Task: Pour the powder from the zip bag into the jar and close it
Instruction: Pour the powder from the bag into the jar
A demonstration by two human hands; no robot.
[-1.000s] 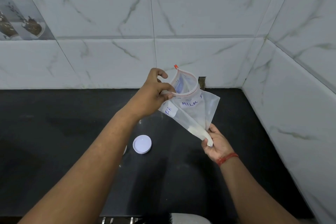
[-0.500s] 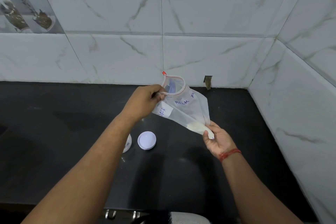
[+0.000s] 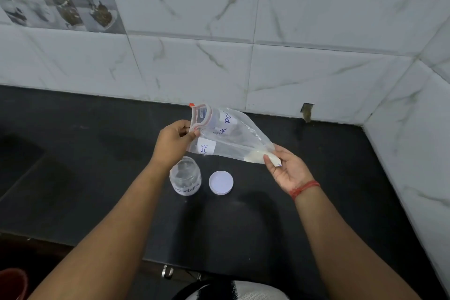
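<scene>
Bag [image 3: 233, 137] clear, red-zipped, hand-labelled.

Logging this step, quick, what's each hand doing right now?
Left hand: closed, pinching the zip bag at its open mouth.
Right hand: closed on the bag's bottom corner, where the powder sits.

Surface: black stone counter [image 3: 280, 214], meeting white marble-look wall tiles [image 3: 194, 68] at back and right.
On it, left: clear open jar [image 3: 185, 179], upright, handwritten label facing the camera.
On it, right: white round lid [image 3: 221, 182], flat, just beside the jar, apart.
</scene>
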